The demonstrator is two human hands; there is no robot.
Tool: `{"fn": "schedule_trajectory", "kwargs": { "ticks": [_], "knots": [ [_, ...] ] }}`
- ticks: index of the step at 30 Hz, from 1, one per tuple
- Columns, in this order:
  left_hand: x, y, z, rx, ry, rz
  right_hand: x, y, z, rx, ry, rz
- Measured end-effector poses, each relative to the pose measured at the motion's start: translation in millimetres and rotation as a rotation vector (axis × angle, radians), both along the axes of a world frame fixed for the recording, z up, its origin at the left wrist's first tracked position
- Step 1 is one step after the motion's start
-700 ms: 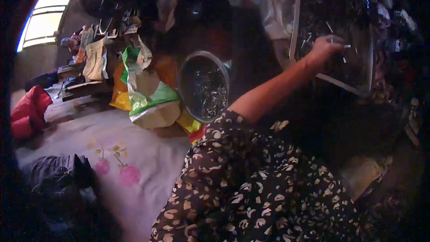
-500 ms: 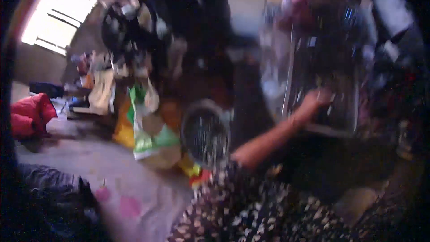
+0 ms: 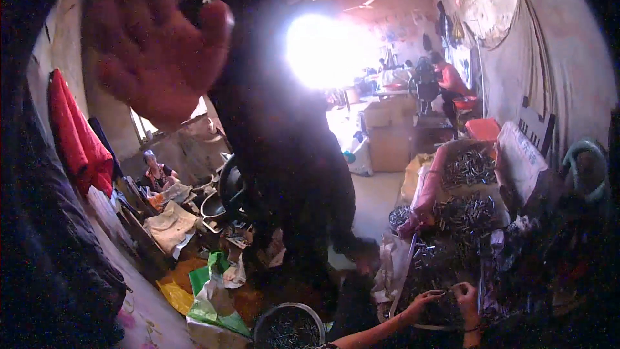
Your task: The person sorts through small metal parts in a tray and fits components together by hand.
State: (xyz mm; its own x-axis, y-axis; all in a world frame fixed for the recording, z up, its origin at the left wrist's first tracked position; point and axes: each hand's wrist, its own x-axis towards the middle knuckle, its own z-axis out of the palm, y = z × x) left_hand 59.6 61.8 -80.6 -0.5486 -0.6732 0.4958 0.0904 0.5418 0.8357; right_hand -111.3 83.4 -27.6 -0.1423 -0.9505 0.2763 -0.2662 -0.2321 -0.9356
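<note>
At the lower right, my left hand (image 3: 424, 302) and my right hand (image 3: 465, 297) are held close together over a tray (image 3: 405, 282). The tray holds many small dark metal pieces (image 3: 439, 271). Fingers of my left hand are drawn together and point toward the right hand. My right hand's fingers are bent in a pinch. Anything between the fingers of either hand is too small to make out. Left of my forearm, a round bucket (image 3: 314, 311) contains more small dark pieces.
A person in dark clothes (image 3: 284, 148) stands just ahead, a raised open palm (image 3: 158, 52) near the camera. Farther piles of metal pieces (image 3: 468, 168) lie beyond the tray. Sacks (image 3: 210, 297) lie at left. Another person sits at far left (image 3: 157, 173), another at far right (image 3: 452, 81).
The view has swung upward, bringing in the room and the standing person's raised palm. My right hand now shows beside the left. The left was reaching into the tray alone.
</note>
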Motion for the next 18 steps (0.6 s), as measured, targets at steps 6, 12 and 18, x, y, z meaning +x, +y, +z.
{"fn": "schedule_trajectory", "kwargs": {
  "ticks": [6,12,18],
  "knots": [
    [-11,11,9,-0.314,0.166,0.063,-6,10,-26,-0.040,0.160,-0.068],
    [-8,4,26,0.847,0.191,-0.008,-5,6,-4,0.069,0.022,-0.084],
    [-21,-6,3,0.737,0.074,0.171,-8,5,-1,0.126,0.001,-0.070]
  ]
}}
